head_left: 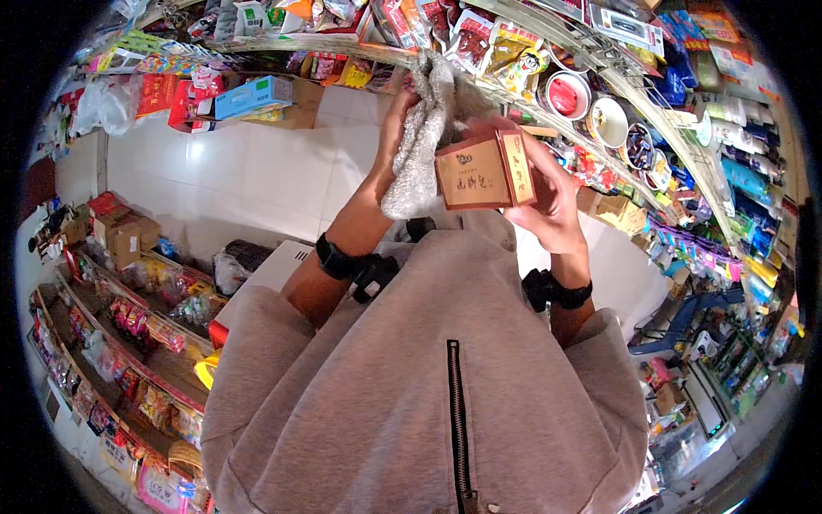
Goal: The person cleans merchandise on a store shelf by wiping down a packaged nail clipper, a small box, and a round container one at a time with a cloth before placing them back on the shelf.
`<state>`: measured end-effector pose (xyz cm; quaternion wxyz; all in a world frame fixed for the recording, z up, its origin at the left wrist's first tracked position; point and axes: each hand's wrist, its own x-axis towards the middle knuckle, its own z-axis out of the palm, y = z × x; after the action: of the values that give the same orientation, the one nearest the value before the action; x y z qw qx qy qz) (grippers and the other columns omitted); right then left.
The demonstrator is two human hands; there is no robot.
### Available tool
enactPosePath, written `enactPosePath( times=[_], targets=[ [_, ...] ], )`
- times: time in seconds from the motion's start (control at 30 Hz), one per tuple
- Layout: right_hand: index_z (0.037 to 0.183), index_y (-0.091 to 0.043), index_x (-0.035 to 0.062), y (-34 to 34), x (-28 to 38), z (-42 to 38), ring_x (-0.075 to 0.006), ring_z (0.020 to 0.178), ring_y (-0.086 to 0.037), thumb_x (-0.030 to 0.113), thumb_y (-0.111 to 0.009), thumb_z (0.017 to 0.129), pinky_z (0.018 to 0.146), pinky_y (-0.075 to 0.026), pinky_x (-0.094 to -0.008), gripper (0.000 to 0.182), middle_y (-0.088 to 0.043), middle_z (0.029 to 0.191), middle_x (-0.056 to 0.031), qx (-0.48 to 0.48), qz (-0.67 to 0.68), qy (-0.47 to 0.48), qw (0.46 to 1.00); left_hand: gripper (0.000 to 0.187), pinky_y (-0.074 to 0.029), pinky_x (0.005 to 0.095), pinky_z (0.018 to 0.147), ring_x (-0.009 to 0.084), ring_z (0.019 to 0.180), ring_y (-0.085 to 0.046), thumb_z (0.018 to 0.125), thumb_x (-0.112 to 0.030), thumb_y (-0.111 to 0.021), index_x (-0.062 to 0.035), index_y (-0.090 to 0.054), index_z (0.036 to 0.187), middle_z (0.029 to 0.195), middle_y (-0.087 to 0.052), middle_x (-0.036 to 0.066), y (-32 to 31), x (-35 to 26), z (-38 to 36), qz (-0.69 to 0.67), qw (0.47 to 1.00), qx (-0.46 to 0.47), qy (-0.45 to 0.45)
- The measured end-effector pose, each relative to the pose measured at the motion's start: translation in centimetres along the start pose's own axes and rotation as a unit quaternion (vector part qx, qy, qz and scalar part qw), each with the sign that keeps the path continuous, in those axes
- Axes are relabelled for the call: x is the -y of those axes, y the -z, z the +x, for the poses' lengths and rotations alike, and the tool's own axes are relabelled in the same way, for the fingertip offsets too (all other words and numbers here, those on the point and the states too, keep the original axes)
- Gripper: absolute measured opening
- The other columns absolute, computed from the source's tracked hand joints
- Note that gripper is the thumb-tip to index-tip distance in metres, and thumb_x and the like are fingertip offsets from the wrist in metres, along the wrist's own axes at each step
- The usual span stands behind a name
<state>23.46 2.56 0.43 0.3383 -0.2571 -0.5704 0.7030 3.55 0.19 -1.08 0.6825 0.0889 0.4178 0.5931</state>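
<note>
My right hand (552, 193) grips a small brown and tan cardboard box (479, 176) with printed characters, its thumb and fingers around the right side. My left hand (399, 116) is closed on a grey-white fluffy cloth (421, 141), which hangs down over the wrist side and lies close to the box's left edge. The cloth hides part of the left fingers. Whether cloth and box touch is hard to make out. Both are held up in front of my chest, near the shelf.
Ahead and to the right runs a curved shelf (591, 60) of packaged goods, with several round tubs (610, 122) of small items. Low shelves (128, 325) of snacks stand at left. A blue box (253, 97) lies near the tiled floor (248, 171).
</note>
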Motion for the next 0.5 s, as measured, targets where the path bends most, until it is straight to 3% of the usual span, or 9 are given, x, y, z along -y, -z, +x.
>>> enactPosePath(
  times=[0.07,0.13,0.2,0.23,0.33,0.37,0.4,0.47,0.5],
  targets=[
    [0.148,-0.035,-0.0052,-0.2,-0.5,-0.3,-0.0242,0.136,-0.044,0.012,-0.081,0.078,0.114,-0.031,-0.0398,0.086,-0.045,0.148,-0.0157,-0.036,0.032,-0.021,0.999,0.035,-0.058,0.0326,0.078,0.0168,0.088,-0.067,0.103,-0.038,-0.045,-0.0094,-0.059,0.118,0.104,-0.065,0.007,1.2,0.5,0.9,-0.148,0.984,-0.009,0.102],
    [0.148,-0.035,-0.0045,-0.6,-0.9,-0.2,-0.0241,0.136,-0.044,0.011,-0.079,0.080,0.115,-0.031,-0.0396,0.083,-0.044,0.149,-0.0159,-0.072,0.064,-0.043,0.994,0.034,-0.056,0.0319,0.081,0.0151,0.090,-0.065,0.103,-0.036,-0.045,-0.0094,-0.059,0.119,0.102,-0.063,0.005,1.4,1.2,1.1,-0.142,0.988,-0.023,0.050],
    [0.145,-0.039,-0.0036,-1.8,-1.3,0.5,-0.0230,0.134,-0.046,0.009,-0.077,0.082,0.113,-0.033,-0.0383,0.075,-0.046,0.146,-0.0148,-0.140,0.125,0.009,0.982,0.033,-0.053,0.0313,0.084,0.0135,0.091,-0.062,0.103,-0.035,-0.046,-0.0092,-0.059,0.118,0.101,-0.061,0.004,0.7,1.2,1.1,-0.126,0.989,-0.079,0.013],
    [0.139,-0.046,-0.0035,-2.4,-2.3,0.2,-0.0215,0.125,-0.054,0.008,-0.076,0.083,0.106,-0.042,-0.0357,0.064,-0.053,0.138,-0.0134,-0.200,0.139,0.010,0.970,0.035,-0.052,0.0332,0.086,0.0162,0.094,-0.062,0.103,-0.035,-0.044,-0.0077,-0.057,0.119,0.104,-0.062,0.006,1.8,2.0,1.7,-0.033,0.997,-0.052,-0.055],
    [0.133,-0.051,-0.0037,-2.9,-3.0,0.2,-0.0200,0.113,-0.061,0.007,-0.077,0.084,0.097,-0.048,-0.0332,0.057,-0.062,0.126,-0.0112,-0.252,0.086,-0.043,0.963,0.026,-0.050,0.0321,0.081,0.0153,0.087,-0.058,0.102,-0.026,-0.046,-0.0044,-0.056,0.112,0.098,-0.060,0.006,1.7,1.9,1.5,-0.032,0.990,-0.005,-0.140],
    [0.124,-0.056,-0.0032,-3.0,-2.7,0.2,-0.0195,0.103,-0.064,0.007,-0.078,0.084,0.091,-0.051,-0.0328,0.046,-0.067,0.114,-0.0106,-0.247,0.044,-0.035,0.967,0.025,-0.050,0.0302,0.080,0.0137,0.086,-0.058,0.101,-0.025,-0.045,-0.0047,-0.058,0.106,0.095,-0.060,0.005,1.3,1.3,1.4,-0.009,0.995,-0.043,-0.087],
    [0.124,-0.056,-0.0032,-2.9,-2.2,0.1,-0.0195,0.103,-0.064,0.007,-0.078,0.084,0.091,-0.051,-0.0328,0.046,-0.067,0.114,-0.0106,-0.246,0.044,-0.036,0.968,0.026,-0.049,0.0284,0.078,0.0121,0.085,-0.057,0.099,-0.025,-0.043,-0.0050,-0.060,0.100,0.092,-0.060,0.004,1.2,1.0,1.3,0.014,0.996,-0.081,-0.033],
    [0.117,-0.060,-0.0023,-2.3,-0.6,0.2,-0.0221,0.101,-0.065,0.007,-0.078,0.082,0.089,-0.050,-0.0344,0.040,-0.067,0.109,-0.0116,-0.084,-0.198,0.023,0.976,0.032,-0.049,0.0281,0.076,0.0127,0.082,-0.058,0.099,-0.027,-0.042,-0.0014,-0.061,0.101,0.093,-0.061,0.006,1.5,1.9,1.5,0.187,0.964,-0.042,-0.182],
    [0.113,-0.063,-0.0009,-2.3,0.5,0.6,-0.0277,0.101,-0.066,0.003,-0.078,0.077,0.089,-0.050,-0.0368,0.039,-0.066,0.108,-0.0142,-0.038,-0.278,0.037,0.959,0.033,-0.049,0.0277,0.075,0.0126,0.082,-0.058,0.099,-0.027,-0.042,-0.0010,-0.061,0.102,0.094,-0.061,0.006,2.3,2.2,2.2,0.163,0.975,-0.036,-0.146]
  ],
)
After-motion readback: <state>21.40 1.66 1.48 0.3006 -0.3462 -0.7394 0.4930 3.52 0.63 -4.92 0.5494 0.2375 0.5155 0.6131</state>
